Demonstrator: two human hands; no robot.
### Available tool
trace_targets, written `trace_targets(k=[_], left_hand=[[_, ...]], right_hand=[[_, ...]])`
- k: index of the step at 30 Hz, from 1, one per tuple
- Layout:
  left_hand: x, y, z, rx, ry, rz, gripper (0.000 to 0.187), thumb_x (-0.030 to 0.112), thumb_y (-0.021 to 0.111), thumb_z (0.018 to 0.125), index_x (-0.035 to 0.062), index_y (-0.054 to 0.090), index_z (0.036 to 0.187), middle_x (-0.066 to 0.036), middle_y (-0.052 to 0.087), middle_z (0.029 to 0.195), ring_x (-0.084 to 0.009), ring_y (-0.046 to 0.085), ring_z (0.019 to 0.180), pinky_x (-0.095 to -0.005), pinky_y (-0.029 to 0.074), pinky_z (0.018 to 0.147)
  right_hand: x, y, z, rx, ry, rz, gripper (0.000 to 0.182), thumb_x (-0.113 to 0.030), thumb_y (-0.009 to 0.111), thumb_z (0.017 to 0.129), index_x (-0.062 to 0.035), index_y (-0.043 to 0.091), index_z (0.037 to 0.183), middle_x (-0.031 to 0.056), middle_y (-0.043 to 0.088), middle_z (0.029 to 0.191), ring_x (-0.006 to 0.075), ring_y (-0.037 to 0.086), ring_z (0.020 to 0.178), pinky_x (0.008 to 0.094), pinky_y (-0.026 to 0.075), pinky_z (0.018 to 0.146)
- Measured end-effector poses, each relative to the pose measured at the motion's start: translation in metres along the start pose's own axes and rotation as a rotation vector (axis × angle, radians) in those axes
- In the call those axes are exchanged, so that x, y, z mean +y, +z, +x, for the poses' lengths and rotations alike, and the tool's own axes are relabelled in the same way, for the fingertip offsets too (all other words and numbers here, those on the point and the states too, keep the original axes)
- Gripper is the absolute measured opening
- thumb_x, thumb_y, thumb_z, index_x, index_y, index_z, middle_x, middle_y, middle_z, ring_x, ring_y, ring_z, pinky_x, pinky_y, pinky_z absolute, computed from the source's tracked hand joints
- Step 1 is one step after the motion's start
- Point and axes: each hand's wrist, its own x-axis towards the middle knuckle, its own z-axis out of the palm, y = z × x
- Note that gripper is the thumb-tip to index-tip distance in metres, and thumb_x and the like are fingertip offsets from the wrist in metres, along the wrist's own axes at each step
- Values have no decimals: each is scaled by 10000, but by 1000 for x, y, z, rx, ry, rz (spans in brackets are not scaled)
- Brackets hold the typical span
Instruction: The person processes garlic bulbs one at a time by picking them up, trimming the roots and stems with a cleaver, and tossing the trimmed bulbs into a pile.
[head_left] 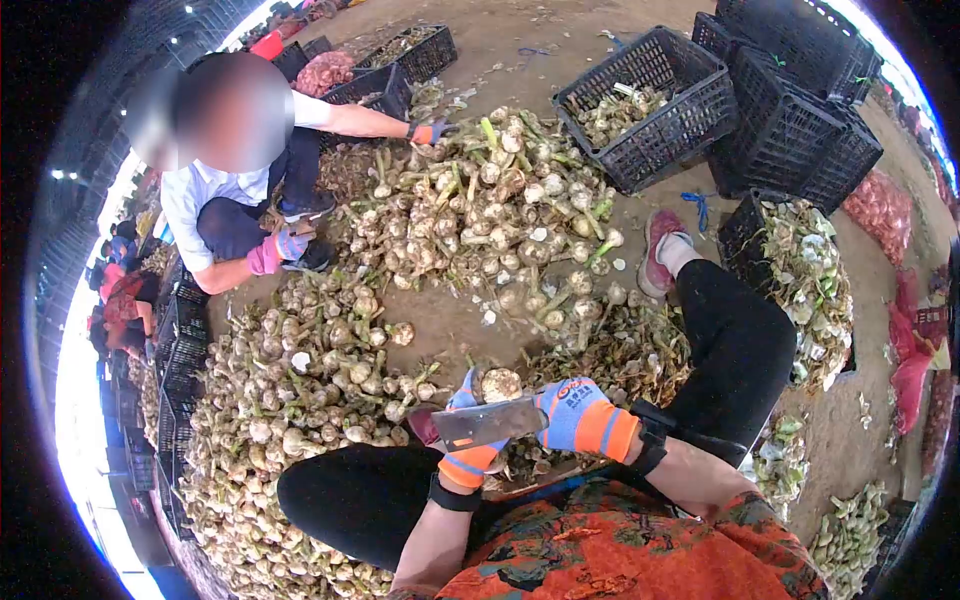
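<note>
My right hand, in a blue and orange glove, is closed on the handle of a broad-bladed knife. The blade points left and lies across the front of my left hand, hiding much of it. Gloved fingers of that left hand wrap a garlic bulb, whose pale round face shows just above the blade. Under both hands is a heap of dry trimmings between my legs. To the left, a large pile of garlic bulbs reaches my bent knee.
A person crouches at the left, one gloved hand on another garlic pile. Black crates stand at the back right, some stacked. A crate of leafy scraps sits beside my right leg; red mesh sacks lie beyond it.
</note>
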Motion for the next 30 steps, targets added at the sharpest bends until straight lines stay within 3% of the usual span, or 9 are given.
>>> trace_targets(k=[2, 6, 12, 14, 16, 20, 22, 25, 30], left_hand=[[-35, -7, 10, -165, -583, -1581, 423, 400, 403, 891, 32, 528, 1059, -142, 583, 1038, -280, 555, 931, -430, 410, 892], [-46, -5, 11, -239, -506, -1708, 428, 400, 397, 893, 29, 524, 1063, -151, 583, 1031, -284, 555, 928, -431, 411, 891], [-35, -7, -2, 9, 122, 912, 437, 295, 693, 676, 35, 527, 987, -88, 612, 844, -233, 606, 772, -311, 467, 779], [19, -2, -10, 327, 195, 350, 565, 249, 786, 526, 30, 528, 979, -52, 606, 767, -213, 603, 671, -264, 471, 721], [5, -13, 1, 336, 154, 280, 585, 249, 792, 524, 19, 529, 993, -94, 601, 832, -224, 606, 726, -292, 477, 721], [0, -20, 8, 367, 196, 472, 587, 158, 793, 553, 6, 501, 1040, -130, 581, 985, -198, 594, 845, -293, 497, 729], [-15, -18, 13, 345, 2, -700, 374, 149, 678, 724, 34, 510, 1038, -146, 564, 956, -233, 587, 788, -302, 504, 684], [-7, -26, 4, 188, -161, -1059, 61, 87, 543, 827, 53, 547, 878, -89, 599, 844, -173, 588, 779, -287, 525, 698], [26, -16, 6, 190, -216, -1475, 267, 220, 534, 851, 133, 415, 628, -23, 554, 687, -178, 595, 729, -380, 516, 702]], right_hand=[[3, 8, 8, -17, 16, 8, 408, -362, 559, 668, -59, 604, 938, 163, 611, 919, 314, 588, 866, 403, 468, 749], [1, 6, 13, -77, 62, 53, 438, -380, 563, 657, -68, 600, 962, 168, 610, 941, 320, 586, 878, 402, 469, 762], [30, 30, 34, 16, 67, -35, 389, -360, 565, 641, -64, 622, 886, 179, 620, 878, 331, 600, 818, 400, 483, 721], [100, 62, 67, 208, 477, 295, 428, -362, 613, 605, -35, 626, 882, 183, 624, 873, 334, 600, 800, 388, 484, 733], [105, 42, 65, 587, 403, 350, 423, -351, 623, 630, -2, 616, 870, 195, 626, 807, 336, 602, 738, 373, 491, 681], [62, 44, 47, 584, 26, 1060, 257, -177, 667, 669, 7, 604, 837, 89, 612, 669, 126, 559, 603, 303, 456, 545], [46, 53, 38, 438, -160, 1368, 152, -96, 654, 679, 7, 612, 783, 29, 603, 656, 80, 530, 604, 266, 452, 546], [32, 55, 35, 371, -197, 1375, 126, -90, 644, 686, -4, 626, 777, 32, 617, 675, 77, 541, 611, 251, 459, 570], [1, 46, 36, 403, -415, 1110, 253, -98, 639, 683, -25, 613, 923, 38, 631, 709, 86, 569, 635, 274, 475, 596]])
